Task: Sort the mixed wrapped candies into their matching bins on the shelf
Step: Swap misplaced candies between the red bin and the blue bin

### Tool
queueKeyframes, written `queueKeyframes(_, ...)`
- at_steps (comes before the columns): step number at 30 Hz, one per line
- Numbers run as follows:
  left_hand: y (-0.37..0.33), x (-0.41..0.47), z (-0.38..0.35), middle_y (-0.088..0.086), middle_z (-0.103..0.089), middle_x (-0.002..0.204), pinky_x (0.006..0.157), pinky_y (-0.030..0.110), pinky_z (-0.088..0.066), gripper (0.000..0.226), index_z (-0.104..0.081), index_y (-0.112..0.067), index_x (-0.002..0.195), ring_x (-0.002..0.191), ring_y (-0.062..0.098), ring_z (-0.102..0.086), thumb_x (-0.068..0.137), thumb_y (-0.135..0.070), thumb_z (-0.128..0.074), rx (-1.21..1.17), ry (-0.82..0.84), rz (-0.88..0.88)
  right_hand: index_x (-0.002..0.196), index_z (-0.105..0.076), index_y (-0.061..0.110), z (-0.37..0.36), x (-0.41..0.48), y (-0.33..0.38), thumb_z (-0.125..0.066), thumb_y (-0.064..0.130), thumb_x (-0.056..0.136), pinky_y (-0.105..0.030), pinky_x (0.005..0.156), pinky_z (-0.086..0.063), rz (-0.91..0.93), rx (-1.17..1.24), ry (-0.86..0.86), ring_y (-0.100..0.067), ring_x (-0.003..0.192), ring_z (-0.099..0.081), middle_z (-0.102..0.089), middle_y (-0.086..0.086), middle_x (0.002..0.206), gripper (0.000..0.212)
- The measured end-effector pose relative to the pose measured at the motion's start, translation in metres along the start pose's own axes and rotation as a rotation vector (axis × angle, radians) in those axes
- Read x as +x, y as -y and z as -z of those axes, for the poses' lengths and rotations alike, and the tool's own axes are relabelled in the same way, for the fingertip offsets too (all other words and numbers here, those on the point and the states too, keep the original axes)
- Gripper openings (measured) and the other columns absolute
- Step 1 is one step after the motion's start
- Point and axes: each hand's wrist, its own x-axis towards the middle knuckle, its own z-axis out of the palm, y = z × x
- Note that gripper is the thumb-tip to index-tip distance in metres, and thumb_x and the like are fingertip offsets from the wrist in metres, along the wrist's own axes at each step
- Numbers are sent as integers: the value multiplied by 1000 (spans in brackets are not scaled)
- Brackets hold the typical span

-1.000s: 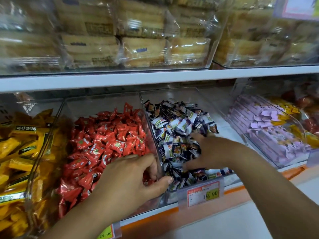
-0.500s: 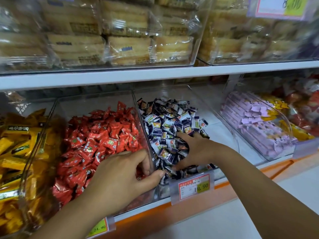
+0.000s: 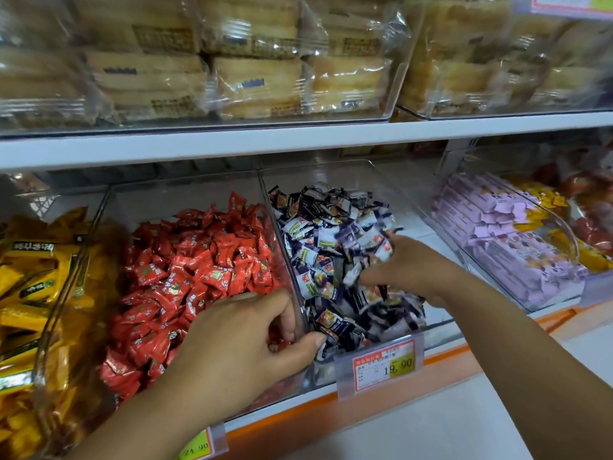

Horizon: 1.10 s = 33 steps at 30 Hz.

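Lower shelf point(image 3: 464, 358) carries clear bins side by side: red bin point(image 3: 185, 200) full of red candies point(image 3: 205, 260), then the next bin point(image 3: 348, 174) with blue-and-white candies point(image 3: 331, 234). Likely step: rake that pile for strays. Best done in small handfuls, spread out, with the bin steadied. Left hand point(image 3: 245, 340) grip: fingers curled inside the red bin's right wall, thumb outside, clamping it. Right hand point(image 3: 414, 267) grip: fingers curled into the blue-and-white candies, bunching some; blurred.

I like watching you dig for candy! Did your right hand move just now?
Yes. The right hand has moved deeper into the bin, up and away from the price tag at its front edge.
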Motion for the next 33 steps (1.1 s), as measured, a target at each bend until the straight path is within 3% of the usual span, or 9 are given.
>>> queueKeyframes(2,1,0,0,-45,-39,104,52,15,-29,53,-49,-37,75,88,-5,-48,68,-85,-27,-3,-1,2,129,-49,15,7,2,12,-78,20,76,-28,73,-46,51,78,-55,-11,81,-58,-62,2,101,61)
queueKeyframes(7,2,-1,-1,-42,-43,99,51,15,-29,50,-49,-37,75,82,-5,-49,69,-84,-31,-21,-4,5,132,-48,31,-1,9,40,-84,41,68,-24,84,-47,277,197,-127,-10,107,-59,-59,12,123,73)
queueKeyframes(10,1,0,-1,-45,-41,101,50,15,-30,49,-49,-38,75,84,-6,-49,69,-83,-31,-18,0,2,142,-32,49,0,3,44,-78,56,60,-37,96,-51,382,208,41,-15,128,-47,-31,16,153,94)
queueKeyframes(12,0,-1,0,-47,-38,105,50,15,-31,49,-48,-38,74,88,-7,-48,68,-83,-30,-9,2,3,142,-31,52,12,0,38,-73,53,70,-39,84,-58,372,188,110,-16,125,-51,-26,20,154,83)
queueKeyframes(16,2,-1,-2,-40,-41,106,49,14,-28,49,-49,-38,76,85,-5,-50,68,-84,-33,-12,-10,15,104,-64,35,42,-8,22,-55,18,98,-32,76,-59,244,-39,18,-12,105,-62,-64,6,119,20)
queueKeyframes(18,2,0,-2,-39,-43,104,48,13,-27,47,-50,-37,74,80,-5,-51,68,-82,-36,-3,-25,13,97,-68,26,40,-9,13,-53,12,97,-26,78,-53,163,-331,61,-11,92,-64,-66,10,98,20)
queueKeyframes(21,0,0,-1,-44,-41,105,46,11,-27,46,-51,-37,72,80,-7,-51,70,-80,-37,11,-29,9,131,-53,22,18,-5,2,-49,22,100,-23,79,-41,96,-664,148,-14,98,-54,-56,2,122,31)
queueKeyframes(26,-1,-2,1,-42,-45,98,48,13,-27,46,-50,-37,73,75,-6,-51,70,-81,-36,-14,-23,16,152,-17,23,2,-2,-14,-57,30,97,-29,95,-42,43,-543,214,-26,124,-48,-25,-8,156,69)
queueKeyframes(33,-3,-2,2,-43,-42,101,48,14,-27,49,-50,-37,73,79,-8,-50,68,-83,-31,-3,-13,23,145,-33,26,2,1,-20,-75,19,83,-28,77,-46,91,-300,129,-18,93,-54,-47,-5,137,75)
